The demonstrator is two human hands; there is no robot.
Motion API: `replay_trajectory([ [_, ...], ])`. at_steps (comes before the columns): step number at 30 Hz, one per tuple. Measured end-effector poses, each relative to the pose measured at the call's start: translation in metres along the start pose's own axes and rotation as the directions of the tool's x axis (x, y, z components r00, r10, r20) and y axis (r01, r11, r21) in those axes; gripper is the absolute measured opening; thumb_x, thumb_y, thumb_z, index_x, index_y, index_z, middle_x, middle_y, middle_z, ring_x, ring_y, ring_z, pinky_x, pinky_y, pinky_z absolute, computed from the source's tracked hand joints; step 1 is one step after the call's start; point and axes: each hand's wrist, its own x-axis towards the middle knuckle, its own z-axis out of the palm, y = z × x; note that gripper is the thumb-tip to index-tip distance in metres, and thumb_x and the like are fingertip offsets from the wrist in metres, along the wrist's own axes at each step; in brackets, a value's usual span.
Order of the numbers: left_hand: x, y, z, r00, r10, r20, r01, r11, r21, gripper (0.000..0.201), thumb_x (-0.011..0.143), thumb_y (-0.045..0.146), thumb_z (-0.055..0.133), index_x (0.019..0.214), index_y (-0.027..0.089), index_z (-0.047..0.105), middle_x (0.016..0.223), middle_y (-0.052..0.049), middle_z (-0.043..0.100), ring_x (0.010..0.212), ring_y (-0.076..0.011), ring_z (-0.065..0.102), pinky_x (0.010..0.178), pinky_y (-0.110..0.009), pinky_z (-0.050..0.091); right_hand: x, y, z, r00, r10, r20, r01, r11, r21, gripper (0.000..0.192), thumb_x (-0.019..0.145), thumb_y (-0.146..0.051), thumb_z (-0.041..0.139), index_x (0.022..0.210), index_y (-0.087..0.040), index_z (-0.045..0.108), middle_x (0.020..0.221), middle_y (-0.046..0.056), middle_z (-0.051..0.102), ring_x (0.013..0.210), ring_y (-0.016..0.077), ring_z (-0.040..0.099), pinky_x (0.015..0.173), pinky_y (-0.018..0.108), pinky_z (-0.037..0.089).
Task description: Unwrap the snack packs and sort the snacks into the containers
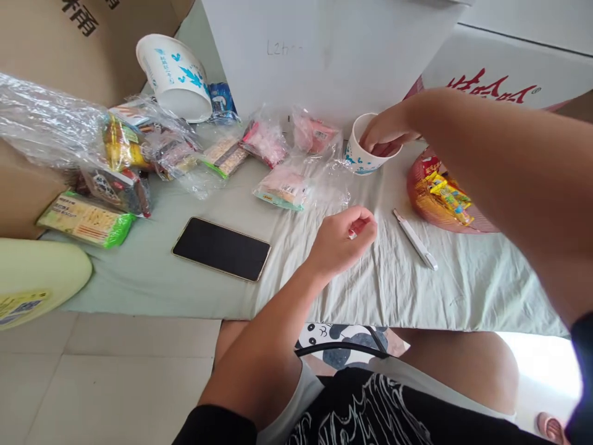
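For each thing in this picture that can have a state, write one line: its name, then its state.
paper cup: upright, right hand's fingers inside it.
large paper bowl: tipped on its side, mouth facing away.
phone: lying flat, screen dark.
pen: lying flat on the cloth, untouched.
right hand: fingers bunched, reaching into the cup.
left hand: closed on a small item.

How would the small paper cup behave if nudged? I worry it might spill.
The paper cup looks thin-walled, so probably light and easily crushed. It stands upright on wrinkled cloth, so a push might tip it. The right hand reaching into it probably steadies it.
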Motion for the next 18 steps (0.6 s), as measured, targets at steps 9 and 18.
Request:
replay_trajectory([
  [9, -0.018, 0.003, -0.009, 0.879, -0.279, 0.387, 0.060, 0.869, 0.490, 0.013, 0.084, 0.027, 0.061, 0.074, 0.023, 0.055, 0.079, -0.001, 0.065, 0.070, -0.0180, 0.052, 0.064, -0.036, 0.035, -0.120, -0.077, 0.024, 0.930, -0.317, 0.187, 0.346, 0.925, -0.155, 0.086, 0.071, -0.040, 0.089, 0.147, -0.022, 0.055, 0.131, 0.017, 0.071, 0.112, 0.0380, 0.066, 0.093, 0.054, 0.054],
  [18, -0.026, 0.005, -0.016, 0.890, -0.245, 0.384, 0.039, 0.881, 0.472, 0.014, 0.087, 0.028, 0.060, 0.075, 0.023, 0.054, 0.075, -0.002, 0.064, 0.068, -0.0181, 0.053, 0.066, -0.036, 0.036, -0.110, -0.082, 0.060, 0.870, -0.463, 0.169, 0.488, 0.856, -0.171, 0.031, 0.088, -0.018, 0.059, 0.116, -0.027, 0.071, 0.107, 0.008, 0.075, 0.098, 0.0286, 0.067, 0.086, 0.044, 0.052],
])
